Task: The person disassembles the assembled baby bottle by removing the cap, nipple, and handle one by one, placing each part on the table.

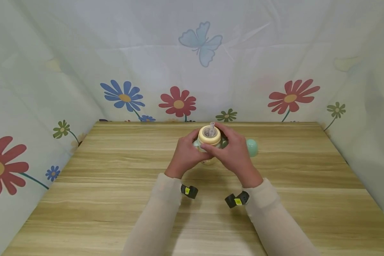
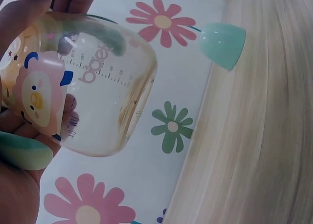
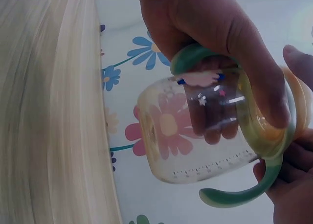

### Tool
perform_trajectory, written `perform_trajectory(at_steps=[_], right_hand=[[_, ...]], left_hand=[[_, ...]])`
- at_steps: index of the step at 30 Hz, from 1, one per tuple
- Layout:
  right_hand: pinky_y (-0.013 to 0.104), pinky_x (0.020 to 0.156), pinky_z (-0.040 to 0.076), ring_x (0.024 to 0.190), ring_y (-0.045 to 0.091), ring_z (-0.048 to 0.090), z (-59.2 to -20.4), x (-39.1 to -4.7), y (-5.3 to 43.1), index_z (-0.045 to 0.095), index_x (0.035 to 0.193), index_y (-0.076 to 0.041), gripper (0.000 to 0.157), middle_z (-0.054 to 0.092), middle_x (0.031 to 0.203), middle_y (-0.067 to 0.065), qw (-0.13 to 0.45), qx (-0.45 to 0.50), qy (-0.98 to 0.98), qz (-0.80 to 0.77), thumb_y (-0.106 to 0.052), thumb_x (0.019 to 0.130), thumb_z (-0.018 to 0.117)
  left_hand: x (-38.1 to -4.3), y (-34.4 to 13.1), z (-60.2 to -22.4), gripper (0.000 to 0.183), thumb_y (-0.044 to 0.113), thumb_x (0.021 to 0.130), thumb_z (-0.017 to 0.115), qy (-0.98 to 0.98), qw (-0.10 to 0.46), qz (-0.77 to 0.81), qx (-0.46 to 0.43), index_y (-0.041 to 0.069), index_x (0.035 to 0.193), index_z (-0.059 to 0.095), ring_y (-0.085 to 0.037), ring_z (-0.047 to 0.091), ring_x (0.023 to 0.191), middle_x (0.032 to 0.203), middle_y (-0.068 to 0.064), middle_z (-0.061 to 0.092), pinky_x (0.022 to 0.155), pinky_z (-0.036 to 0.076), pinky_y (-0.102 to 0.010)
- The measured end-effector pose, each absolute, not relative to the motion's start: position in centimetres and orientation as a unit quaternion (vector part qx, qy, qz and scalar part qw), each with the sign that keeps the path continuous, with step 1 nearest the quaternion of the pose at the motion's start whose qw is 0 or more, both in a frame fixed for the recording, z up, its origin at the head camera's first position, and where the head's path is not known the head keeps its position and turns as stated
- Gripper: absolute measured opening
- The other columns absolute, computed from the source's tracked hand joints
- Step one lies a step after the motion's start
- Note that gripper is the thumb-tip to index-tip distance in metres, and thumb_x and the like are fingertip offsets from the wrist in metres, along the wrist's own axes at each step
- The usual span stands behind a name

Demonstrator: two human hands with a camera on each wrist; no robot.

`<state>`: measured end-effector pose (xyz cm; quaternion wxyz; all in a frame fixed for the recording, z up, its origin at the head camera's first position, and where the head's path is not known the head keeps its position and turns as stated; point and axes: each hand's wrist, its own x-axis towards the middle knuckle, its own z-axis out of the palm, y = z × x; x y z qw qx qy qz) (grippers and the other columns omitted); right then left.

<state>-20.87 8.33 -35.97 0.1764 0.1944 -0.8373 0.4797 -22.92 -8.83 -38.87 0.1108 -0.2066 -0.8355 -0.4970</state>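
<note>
Both hands hold a clear baby bottle (image 1: 208, 147) with a printed animal face, a pale yellow collar (image 1: 209, 136), and a clear straw spout (image 1: 212, 127) pointing up. My left hand (image 1: 186, 153) grips the bottle's side by a green handle (image 3: 234, 197). Its thumb lies across the collar area, and fingers show behind the clear wall in the right wrist view. My right hand (image 1: 232, 151) wraps the collar from the other side, its thumb in front. The bottle's base (image 2: 139, 97) is off the table. Part of the collar is covered by fingers.
A mint green dome-shaped cap (image 1: 251, 148) stands on the wooden table (image 1: 115, 185), just beyond the right hand. A flower-printed curtain (image 1: 243, 78) encloses the table's back and sides.
</note>
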Motion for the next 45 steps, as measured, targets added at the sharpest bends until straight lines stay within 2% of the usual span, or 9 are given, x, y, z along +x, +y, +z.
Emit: perform_trajectory(at_steps=[7,12,24,35,45], right_hand=[[0.047,0.094,0.051,0.115,0.025,0.062,-36.38,-20.8,7.7,0.056,0.134,-0.013,0.073,0.063,0.129,0.008,0.21,0.169,-0.845,0.462,-0.045,0.074,0.082],[0.047,0.094,0.052,0.115,0.025,0.062,-36.55,-20.91,7.59,0.056,0.133,-0.011,0.072,0.063,0.128,0.01,0.22,0.166,-0.846,0.457,-0.044,0.074,0.082],[0.046,0.096,0.051,0.116,0.024,0.061,-36.39,-20.93,7.8,0.056,0.134,-0.011,0.073,0.063,0.13,0.008,0.201,0.162,-0.854,0.453,-0.046,0.075,0.081],[0.042,0.098,0.05,0.117,0.022,0.061,-36.2,-20.88,8.16,0.056,0.135,-0.013,0.074,0.063,0.131,0.005,0.185,0.181,-0.852,0.454,-0.046,0.074,0.081],[0.041,0.097,0.051,0.118,0.023,0.061,-35.92,-20.78,8.52,0.056,0.136,-0.015,0.071,0.062,0.133,0.005,0.162,0.193,-0.849,0.464,-0.043,0.076,0.081]], left_hand=[[-22.99,-8.48,-39.2,0.069,0.03,0.072,0.086,-0.835,0.134,-0.493,-0.204,0.012,0.131,0.056,-0.018,0.062,0.116,0.128,-0.004,0.064,0.097,0.052,-0.041],[-23.02,-8.26,-39.23,0.07,0.031,0.071,0.087,-0.838,0.14,-0.487,-0.201,0.012,0.131,0.056,-0.018,0.063,0.116,0.128,-0.004,0.064,0.097,0.053,-0.039],[-22.93,-8.32,-39.11,0.069,0.028,0.071,0.087,-0.837,0.127,-0.491,-0.203,0.013,0.132,0.056,-0.016,0.062,0.116,0.129,-0.003,0.064,0.097,0.052,-0.035],[-22.93,-8.87,-38.88,0.067,0.03,0.07,0.087,-0.832,0.096,-0.508,-0.204,0.016,0.129,0.058,-0.016,0.065,0.106,0.123,0.001,0.066,0.09,0.056,-0.034],[-23.08,-9.01,-39.05,0.067,0.032,0.069,0.088,-0.824,0.085,-0.52,-0.21,0.019,0.129,0.059,-0.015,0.064,0.105,0.122,0.002,0.066,0.09,0.055,-0.035]])
